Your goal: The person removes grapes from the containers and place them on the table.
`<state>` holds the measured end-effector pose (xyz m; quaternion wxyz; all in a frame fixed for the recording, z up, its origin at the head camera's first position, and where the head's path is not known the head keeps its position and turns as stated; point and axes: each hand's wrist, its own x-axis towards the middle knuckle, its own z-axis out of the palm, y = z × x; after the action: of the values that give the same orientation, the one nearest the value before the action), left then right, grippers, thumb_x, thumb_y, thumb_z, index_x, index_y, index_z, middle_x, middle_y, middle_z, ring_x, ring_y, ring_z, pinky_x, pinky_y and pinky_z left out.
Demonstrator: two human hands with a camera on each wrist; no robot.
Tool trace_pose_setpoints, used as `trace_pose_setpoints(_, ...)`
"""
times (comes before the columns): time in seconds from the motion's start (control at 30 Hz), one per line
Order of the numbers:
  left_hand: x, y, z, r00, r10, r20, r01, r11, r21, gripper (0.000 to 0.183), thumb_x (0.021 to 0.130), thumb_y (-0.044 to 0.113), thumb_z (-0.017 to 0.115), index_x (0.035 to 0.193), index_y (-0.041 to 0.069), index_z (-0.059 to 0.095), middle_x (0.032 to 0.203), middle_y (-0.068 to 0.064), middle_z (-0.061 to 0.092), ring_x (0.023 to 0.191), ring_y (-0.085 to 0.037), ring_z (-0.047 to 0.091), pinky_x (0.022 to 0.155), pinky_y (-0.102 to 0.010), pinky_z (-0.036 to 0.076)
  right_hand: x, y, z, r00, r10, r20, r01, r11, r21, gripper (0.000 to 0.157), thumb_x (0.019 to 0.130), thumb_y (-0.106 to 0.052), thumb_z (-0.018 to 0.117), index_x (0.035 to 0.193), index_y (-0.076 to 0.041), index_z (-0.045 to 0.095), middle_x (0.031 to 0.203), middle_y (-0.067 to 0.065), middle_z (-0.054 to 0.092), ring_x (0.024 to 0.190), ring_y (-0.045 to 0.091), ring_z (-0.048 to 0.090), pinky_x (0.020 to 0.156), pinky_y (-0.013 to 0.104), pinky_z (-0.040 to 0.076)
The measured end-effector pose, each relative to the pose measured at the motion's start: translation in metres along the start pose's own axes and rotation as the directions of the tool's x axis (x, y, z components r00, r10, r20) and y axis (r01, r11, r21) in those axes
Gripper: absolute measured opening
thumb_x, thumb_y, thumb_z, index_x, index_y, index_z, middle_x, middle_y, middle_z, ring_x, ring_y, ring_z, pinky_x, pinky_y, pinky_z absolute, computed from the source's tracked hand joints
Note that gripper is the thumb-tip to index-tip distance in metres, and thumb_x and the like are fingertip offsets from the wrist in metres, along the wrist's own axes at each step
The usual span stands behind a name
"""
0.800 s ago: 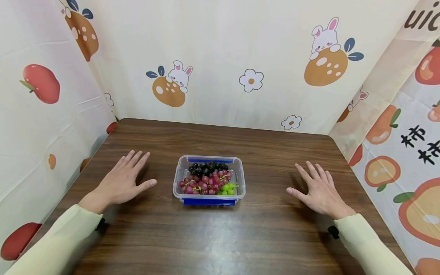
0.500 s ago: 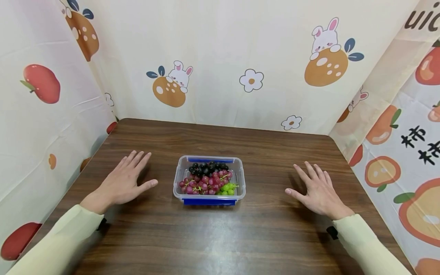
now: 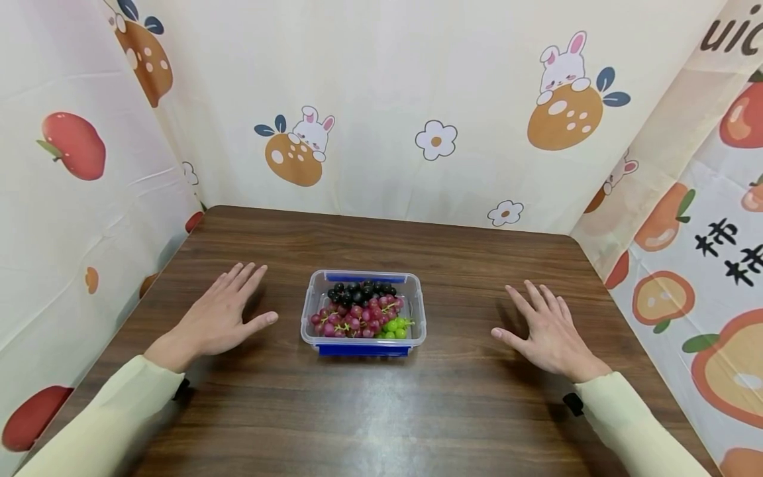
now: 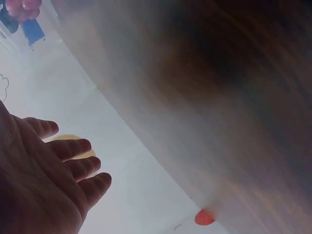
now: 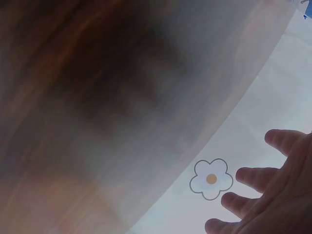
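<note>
In the head view a clear plastic container (image 3: 306, 311) with blue clips stands mid-table, its top uncovered. Inside lie black grapes (image 3: 357, 293) at the back, red grapes (image 3: 357, 319) in the middle and a few green grapes (image 3: 395, 327) at the front right. My left hand (image 3: 217, 318) hovers left of the container, palm down, fingers straight and thumb out toward it. To the right, farther from the container, my right hand (image 3: 551, 334) is held the same way. Neither hand touches anything. Both wrist views show spread fingers holding nothing.
The brown wooden table (image 3: 381, 411) carries the container. A printed curtain (image 3: 381, 79) hangs along the table's back edge, with more printed cloth (image 3: 715, 291) close on the right and a cloth (image 3: 77, 218) on the left.
Both hands have drifted slightly inward toward the container, the left one to the right and the right one to the left. The container and grapes have stayed put.
</note>
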<state>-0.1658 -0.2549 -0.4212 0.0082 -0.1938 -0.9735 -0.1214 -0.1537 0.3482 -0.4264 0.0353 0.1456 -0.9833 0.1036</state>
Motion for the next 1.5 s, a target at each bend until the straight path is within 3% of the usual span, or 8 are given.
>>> trace_pose_setpoints(1.5, 0.007, 0.021, 0.003, 0.998, 0.059, -0.012, -0.06, 0.994, -0.094, 0.095, 0.099, 0.063, 0.054, 0.166, 0.01, 0.014, 0.167, -0.022, 0.021, 0.153, -0.044, 0.018, 0.12, -0.06, 0.019, 0.001, -0.013, 0.005, 0.999, -0.042, -0.012, 0.043, 0.999, 0.023, 0.095, 0.091, -0.069, 0.062, 0.164, -0.018, 0.028, 0.165, 0.026, 0.021, 0.149, 0.052, 0.016, 0.115, 0.071, 0.01)
